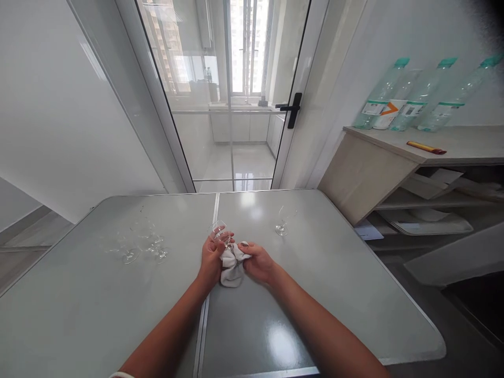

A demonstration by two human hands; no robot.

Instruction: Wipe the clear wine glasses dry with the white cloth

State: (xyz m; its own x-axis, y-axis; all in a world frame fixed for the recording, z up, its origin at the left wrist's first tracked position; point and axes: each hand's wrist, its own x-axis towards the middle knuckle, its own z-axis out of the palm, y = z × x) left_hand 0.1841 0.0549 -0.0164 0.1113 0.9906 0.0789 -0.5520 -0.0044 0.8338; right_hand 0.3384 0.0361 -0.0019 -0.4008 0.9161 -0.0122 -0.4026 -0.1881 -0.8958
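My left hand (211,258) is closed round a clear stemmed wine glass (219,231), which tilts away from me over the middle of the grey table (98,294). My right hand (258,261) is closed on a white cloth (231,265) that is bunched against the lower part of the glass, between both hands. Several more clear glasses (142,244) stand in a group on the table's left half. One single glass (282,223) stands alone to the right of my hands.
A glass door with a black handle (293,109) stands behind the table. At the right is a wooden shelf unit (394,163) with plastic bottles (417,97) and a red-yellow pen (426,147) on top, and trays on its lower shelves.
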